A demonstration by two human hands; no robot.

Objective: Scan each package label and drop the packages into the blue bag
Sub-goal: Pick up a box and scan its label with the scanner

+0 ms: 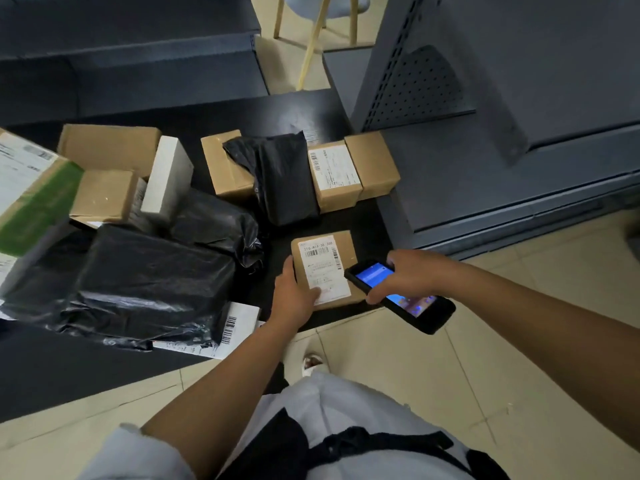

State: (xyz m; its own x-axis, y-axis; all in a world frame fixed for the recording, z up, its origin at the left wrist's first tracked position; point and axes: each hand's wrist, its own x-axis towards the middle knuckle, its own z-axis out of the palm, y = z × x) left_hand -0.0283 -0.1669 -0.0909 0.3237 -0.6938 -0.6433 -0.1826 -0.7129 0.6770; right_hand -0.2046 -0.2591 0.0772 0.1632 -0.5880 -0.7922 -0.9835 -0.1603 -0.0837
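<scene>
A small brown cardboard package (343, 247) with a white barcode label lies face up near the front edge of the black table (304, 109). My left hand (294, 292) grips the package's left front corner, thumb on the label. My right hand (408, 271) holds a black handheld scanner (415, 303) with a lit blue screen just over the package's right edge. The blue bag is not in view.
More packages crowd the table: brown boxes (370, 164), a black plastic parcel (284, 178) at the back, large black-wrapped parcels (149, 282) and a green-and-white box (31, 195) at left. Grey metal shelving (502, 133) stands on the right. Beige tiled floor (485, 375) lies below.
</scene>
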